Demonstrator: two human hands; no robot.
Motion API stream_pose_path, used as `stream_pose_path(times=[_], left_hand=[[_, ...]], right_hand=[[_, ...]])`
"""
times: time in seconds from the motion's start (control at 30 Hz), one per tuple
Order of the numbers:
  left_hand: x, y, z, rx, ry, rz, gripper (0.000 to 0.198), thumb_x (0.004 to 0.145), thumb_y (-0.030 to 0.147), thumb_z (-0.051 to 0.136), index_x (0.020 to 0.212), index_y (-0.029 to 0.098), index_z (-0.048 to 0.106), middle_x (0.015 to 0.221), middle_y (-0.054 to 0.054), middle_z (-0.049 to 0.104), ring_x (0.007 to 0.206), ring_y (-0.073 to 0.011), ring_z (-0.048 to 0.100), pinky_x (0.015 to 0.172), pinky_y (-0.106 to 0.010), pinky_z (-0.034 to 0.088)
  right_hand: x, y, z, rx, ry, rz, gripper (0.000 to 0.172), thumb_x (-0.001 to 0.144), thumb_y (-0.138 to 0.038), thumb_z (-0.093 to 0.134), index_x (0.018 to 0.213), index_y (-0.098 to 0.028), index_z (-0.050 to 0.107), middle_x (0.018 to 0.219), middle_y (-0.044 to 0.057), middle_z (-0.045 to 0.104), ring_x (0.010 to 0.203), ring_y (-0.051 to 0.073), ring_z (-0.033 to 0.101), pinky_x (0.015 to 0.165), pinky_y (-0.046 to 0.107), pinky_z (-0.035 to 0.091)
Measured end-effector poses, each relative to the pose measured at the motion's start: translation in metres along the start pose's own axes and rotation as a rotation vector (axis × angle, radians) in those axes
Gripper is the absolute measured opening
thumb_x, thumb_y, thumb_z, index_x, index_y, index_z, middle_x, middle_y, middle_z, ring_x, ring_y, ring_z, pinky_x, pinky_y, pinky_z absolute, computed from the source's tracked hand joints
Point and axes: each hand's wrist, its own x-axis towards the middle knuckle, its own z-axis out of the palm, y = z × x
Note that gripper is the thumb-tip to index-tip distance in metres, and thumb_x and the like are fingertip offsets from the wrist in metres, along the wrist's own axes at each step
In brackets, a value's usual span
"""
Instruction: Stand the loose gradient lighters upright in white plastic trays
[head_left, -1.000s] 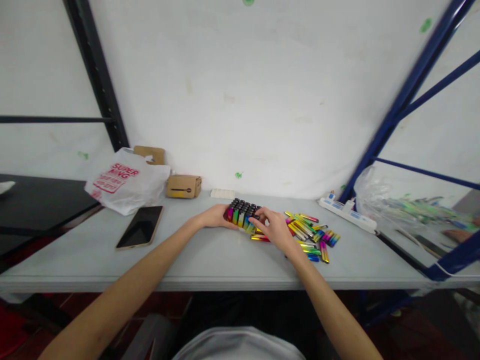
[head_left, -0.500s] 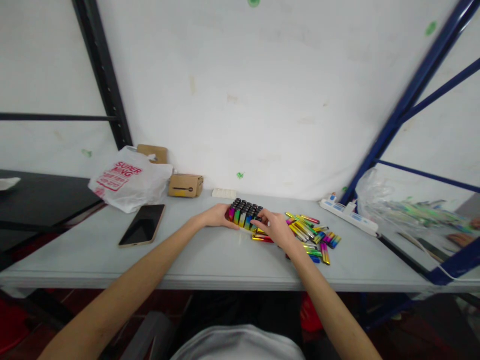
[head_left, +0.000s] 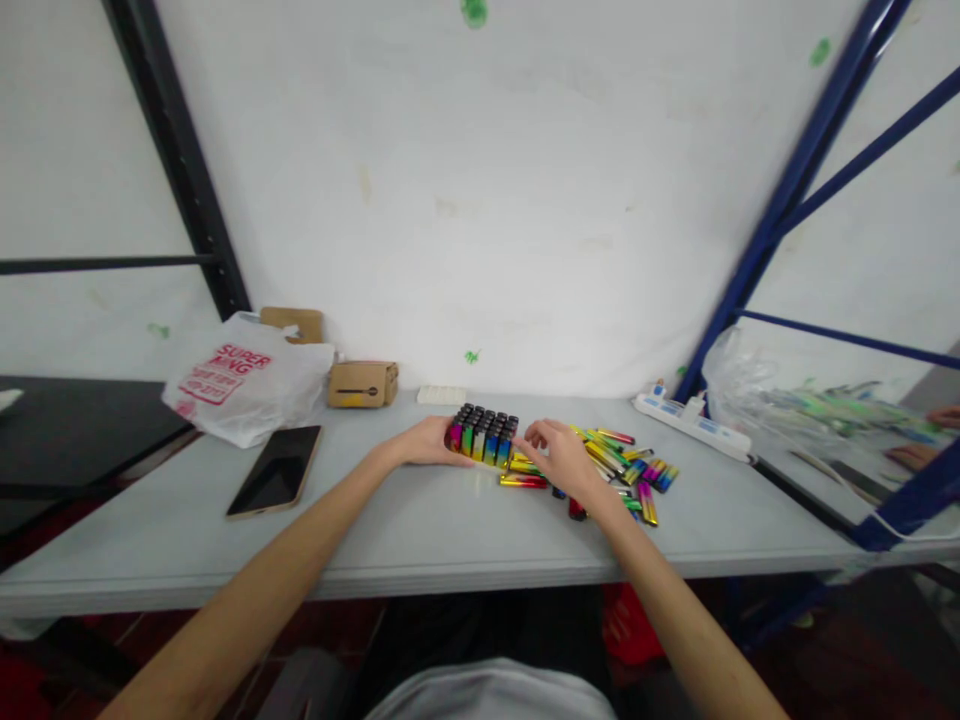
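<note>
- One left hand (head_left: 426,441), half-open, cups one block of upright lighters (head_left: 482,436).
- One right hand (head_left: 561,458), fingers curled, touches its other end; grip unclear.
- One pile of loose lighters (head_left: 626,462), uncounted.

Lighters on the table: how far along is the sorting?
Done: a block of lighters stands upright in tight rows. In hand: the left hand braces its left side, the right hand touches its right edge. Left: a loose pile lies flat on the table to its right.
</note>
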Motion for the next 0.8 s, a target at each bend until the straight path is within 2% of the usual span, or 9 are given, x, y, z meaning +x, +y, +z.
stream_pose_path(times=[0.07, 0.13, 0.27, 0.47, 0.6, 0.8], left_hand=[[0.000, 0.001, -0.002, -0.009, 0.002, -0.001, 0.071, 0.064, 0.062, 0.082, 0.118, 0.018, 0.067, 0.115, -0.005, 0.076, 0.101, -0.0283, 0.070, 0.090, -0.036, 0.055], [-0.001, 0.001, -0.006, -0.019, 0.003, -0.009, 0.073, 0.064, 0.062, 0.082, 0.120, 0.018, 0.067, 0.116, -0.005, 0.075, 0.102, -0.0278, 0.070, 0.091, -0.035, 0.055], [-0.004, -0.001, -0.013, 0.032, 0.017, -0.069, 0.072, 0.063, 0.065, 0.081, 0.117, 0.018, 0.068, 0.111, -0.004, 0.076, 0.100, -0.0274, 0.070, 0.091, -0.035, 0.055], [0.003, -0.007, -0.012, 0.126, 0.097, -0.122, 0.071, 0.063, 0.068, 0.078, 0.114, 0.019, 0.069, 0.108, -0.004, 0.076, 0.096, -0.0268, 0.068, 0.088, -0.035, 0.054], [0.028, -0.005, -0.003, 0.172, 0.128, -0.126, 0.069, 0.059, 0.068, 0.080, 0.107, 0.019, 0.072, 0.097, -0.003, 0.076, 0.092, -0.0265, 0.067, 0.080, -0.031, 0.052], [0.094, 0.009, 0.020, 0.241, 0.082, -0.248, 0.057, 0.061, 0.069, 0.078, 0.086, 0.018, 0.073, 0.077, -0.002, 0.073, 0.076, -0.0242, 0.066, 0.063, -0.027, 0.046]], right_hand=[[-0.009, 0.006, 0.000, -0.011, -0.033, -0.082, 0.043, 0.099, -0.056, 0.052, 0.110, -0.019, 0.068, 0.112, 0.011, 0.069, 0.107, 0.023, 0.063, 0.094, 0.034, 0.045], [-0.019, 0.010, 0.000, -0.019, -0.097, -0.132, 0.048, 0.099, -0.058, 0.050, 0.125, -0.020, 0.064, 0.127, 0.013, 0.064, 0.120, 0.026, 0.057, 0.105, 0.040, 0.041], [-0.033, 0.014, -0.001, -0.030, -0.208, -0.144, 0.052, 0.101, -0.061, 0.043, 0.130, -0.022, 0.062, 0.129, 0.011, 0.064, 0.122, 0.026, 0.057, 0.114, 0.048, 0.031], [-0.034, 0.016, 0.005, -0.021, -0.211, -0.102, 0.052, 0.102, -0.060, 0.041, 0.130, -0.023, 0.062, 0.131, 0.011, 0.064, 0.124, 0.027, 0.057, 0.118, 0.053, 0.024], [-0.035, 0.014, 0.008, -0.018, -0.185, -0.105, 0.048, 0.103, -0.057, 0.042, 0.129, -0.022, 0.062, 0.129, 0.011, 0.065, 0.124, 0.026, 0.056, 0.118, 0.053, 0.025], [-0.036, 0.012, 0.006, -0.024, -0.181, -0.114, 0.044, 0.104, -0.054, 0.042, 0.127, -0.022, 0.062, 0.127, 0.011, 0.065, 0.123, 0.025, 0.057, 0.117, 0.050, 0.026]])
